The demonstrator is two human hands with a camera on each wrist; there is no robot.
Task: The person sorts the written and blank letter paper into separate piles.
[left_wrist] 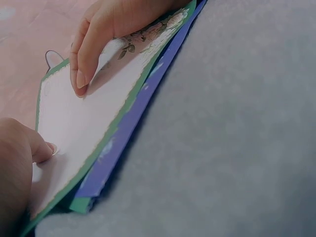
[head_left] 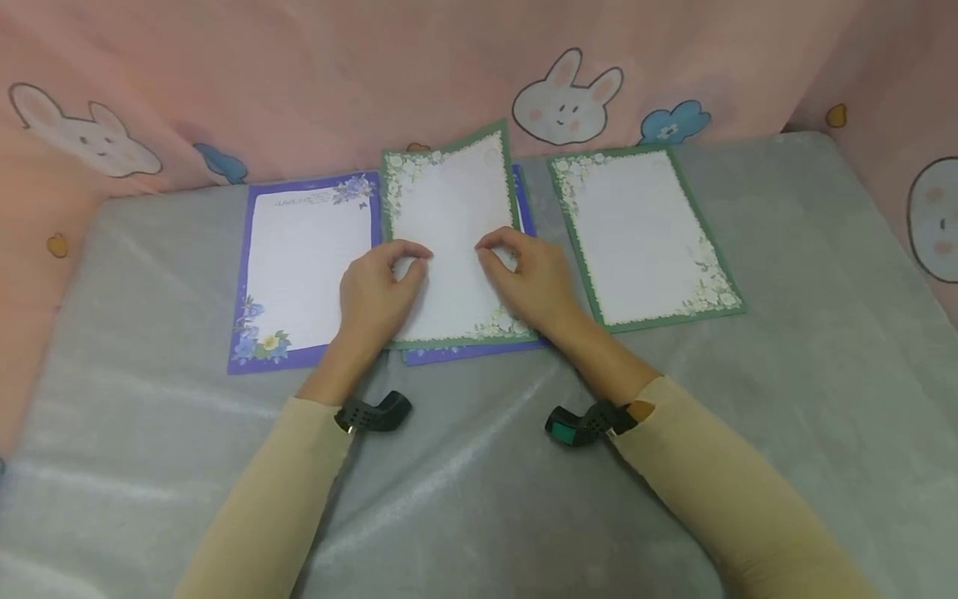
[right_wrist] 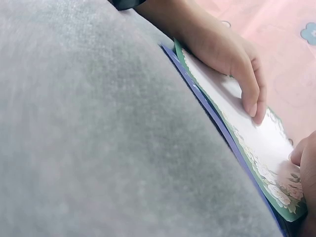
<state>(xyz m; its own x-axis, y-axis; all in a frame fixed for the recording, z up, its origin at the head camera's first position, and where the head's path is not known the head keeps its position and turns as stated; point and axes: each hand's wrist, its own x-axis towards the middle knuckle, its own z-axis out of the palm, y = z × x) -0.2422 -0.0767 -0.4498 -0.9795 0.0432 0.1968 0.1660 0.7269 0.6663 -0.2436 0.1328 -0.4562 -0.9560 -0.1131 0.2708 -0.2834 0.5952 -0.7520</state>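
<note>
A green-bordered sheet with white flowers (head_left: pixel 454 204) lies over a purple-bordered sheet (head_left: pixel 464 355) that is mostly hidden. Its upper right corner bends upward. My left hand (head_left: pixel 380 287) is over the left part of the green sheet, fingertips on the white area. On the other side, my right hand (head_left: pixel 535 274) touches the white area with thumb and index finger close together. Seen from the left wrist, the right hand's fingers (left_wrist: pixel 89 61) point down onto the paper, and the left thumb (left_wrist: pixel 43 148) rests on it.
To the left lies another purple-bordered sheet (head_left: pixel 310 266) with blue flowers. A second green-bordered sheet (head_left: pixel 636 237) lies to the right. Grey cloth (head_left: pixel 464 499) covers the table, and a pink curtain with rabbit drawings (head_left: pixel 337 75) hangs along its back edge.
</note>
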